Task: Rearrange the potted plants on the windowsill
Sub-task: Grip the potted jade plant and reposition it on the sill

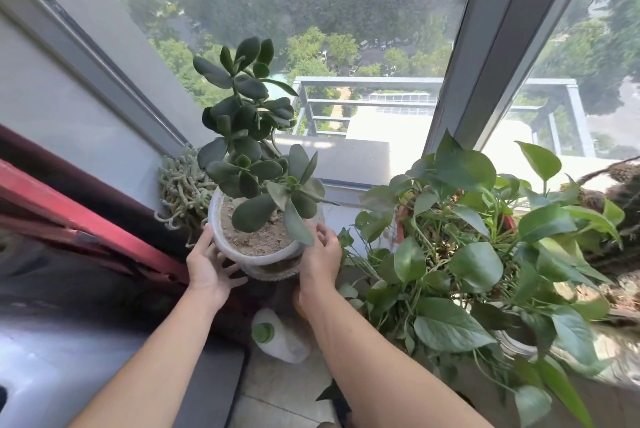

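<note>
Gripping the white pot [221,237] from both sides, the left hand [207,263] is spread against its left wall with the thumb reaching under toward the saucer [273,271], while the right hand [320,254] is curved around the right wall, fingers closed on the rim region. The jade plant [249,136] in the pot stands tall and leans toward the glass, so the load is judged top-heavy. The pot appears to be at the front edge of the windowsill [343,209], tilted slightly toward the wearer; whether it is lifted clear of the sill cannot be told. A trailing succulent [180,188] sits just behind on the left, and a leafy pothos [460,237] crowds the right side. For a clean move, the pot and saucer should be supported together from beneath, kept level so dry soil is not spilled, and carried low. The brittle jade leaves should be steered away from the pothos foliage and the window frame [485,57]. A white bottle [277,337] on the floor below should be avoided.
</note>
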